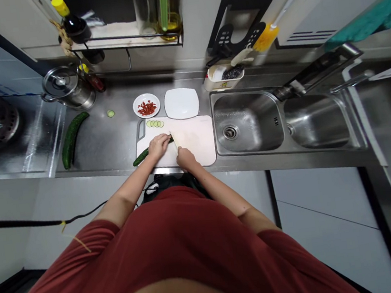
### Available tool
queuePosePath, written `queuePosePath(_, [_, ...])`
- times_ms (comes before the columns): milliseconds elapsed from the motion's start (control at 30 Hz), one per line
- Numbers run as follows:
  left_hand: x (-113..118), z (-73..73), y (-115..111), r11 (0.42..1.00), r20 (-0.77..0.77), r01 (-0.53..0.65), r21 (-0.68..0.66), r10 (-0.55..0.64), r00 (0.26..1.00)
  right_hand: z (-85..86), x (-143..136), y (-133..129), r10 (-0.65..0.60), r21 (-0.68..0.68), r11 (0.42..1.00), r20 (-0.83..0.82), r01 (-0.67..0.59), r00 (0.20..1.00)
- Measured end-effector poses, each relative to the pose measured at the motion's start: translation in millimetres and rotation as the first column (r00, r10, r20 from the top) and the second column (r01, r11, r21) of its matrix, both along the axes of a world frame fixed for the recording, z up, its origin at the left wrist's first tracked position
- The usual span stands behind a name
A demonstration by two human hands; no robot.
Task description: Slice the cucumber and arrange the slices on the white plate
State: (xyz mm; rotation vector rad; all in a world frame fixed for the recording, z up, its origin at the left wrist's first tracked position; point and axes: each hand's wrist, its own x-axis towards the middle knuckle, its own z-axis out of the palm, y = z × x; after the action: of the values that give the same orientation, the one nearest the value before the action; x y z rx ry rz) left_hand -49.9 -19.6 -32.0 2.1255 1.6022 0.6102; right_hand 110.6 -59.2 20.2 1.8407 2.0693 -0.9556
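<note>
Right hand [186, 158] at board's [200, 141] five o'clock, closed on knife [174, 141]; left hand [159, 145], nine, close by, clamped on cucumber [141, 157]. Slicing apparently underway; further cut calls for fingertips clear of blade. Slices [155, 123] at eleven.

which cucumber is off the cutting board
The curved cucumber, lying on the steel counter left of the cutting board; the other cucumber is on that board, under the left hand.
</note>
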Motion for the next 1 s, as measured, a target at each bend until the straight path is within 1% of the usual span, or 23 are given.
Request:
queuePosePath(300, [-0.6,-4.6,0.7,1.0,-0.017,-0.01,0.006,0.01,1.0,-1.2,-6.3,11.7,-0.011,0.0,1.0,-0.004,0.011,1.0])
queuePosePath(633, [-0.2,-1.6,0.3,1.0,0.008,-0.011,-0.001,0.011,1.0,-2.8,0.7,0.7,-0.01,-0.014,1.0,-0.004,0.01,1.0])
queuePosePath(1000, [-0.3,-4.5,0.8,1.0,0.013,-0.006,0.02,0.006,1.0,-5.4,-4.7,8.2,-0.01,0.007,1.0,-0.007,0.01,1.0])
